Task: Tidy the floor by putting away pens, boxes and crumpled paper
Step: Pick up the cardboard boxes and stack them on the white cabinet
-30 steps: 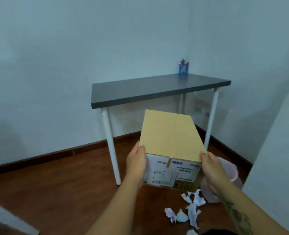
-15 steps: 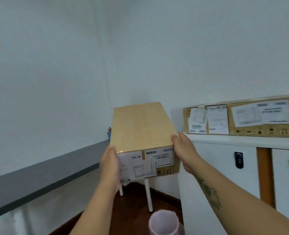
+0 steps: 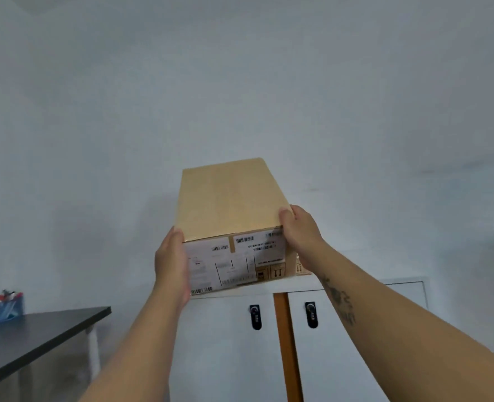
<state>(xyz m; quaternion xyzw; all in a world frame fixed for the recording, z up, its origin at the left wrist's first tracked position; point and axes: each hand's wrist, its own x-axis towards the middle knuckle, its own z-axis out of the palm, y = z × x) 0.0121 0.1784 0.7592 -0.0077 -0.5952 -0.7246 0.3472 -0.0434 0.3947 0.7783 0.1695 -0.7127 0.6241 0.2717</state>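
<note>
cardboard box point(image 3: 231, 198) held up in front of white cabinet point(image 3: 356, 343), near its top | left hand point(image 3: 172, 262) clasps left side | right hand point(image 3: 301, 230) clasps right side | pen holder point(image 3: 8, 307) on worktop point(image 3: 37, 335), far left

box point(image 3: 230, 198) underside: hidden, so contact with the cabinet point(image 3: 341, 358) top cannot be told
label print: too blurred to read
left hand point(image 3: 172, 264) fingers: hidden behind the box side
second box point(image 3: 301, 266): mostly hidden below the right hand point(image 3: 301, 230)
table point(image 3: 22, 340): cut off at left edge
</note>
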